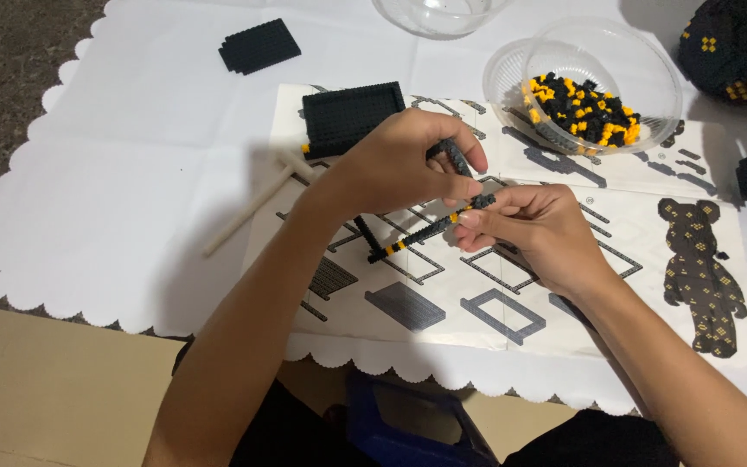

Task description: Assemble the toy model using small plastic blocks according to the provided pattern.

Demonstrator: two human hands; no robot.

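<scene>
My left hand (395, 169) and my right hand (536, 229) meet above a printed instruction sheet (633, 259). Between them they hold a thin frame of small black building blocks with a few yellow ones (417, 235). My left fingers pinch its upper dark strip near the thumb. My right fingertips grip the end of the lower strip. The frame hangs tilted, its lower left corner just above the sheet. A black block panel with a raised rim (347, 117) lies just behind my left hand.
A clear plastic bowl (641, 65) holds several loose black and yellow blocks. Another clear bowl (438, 15) sits at the back. A flat black plate (259, 45) lies far left. A white T-shaped tool (252, 207) rests on the white cloth (114, 199). Built black pieces (732, 47) stand at right.
</scene>
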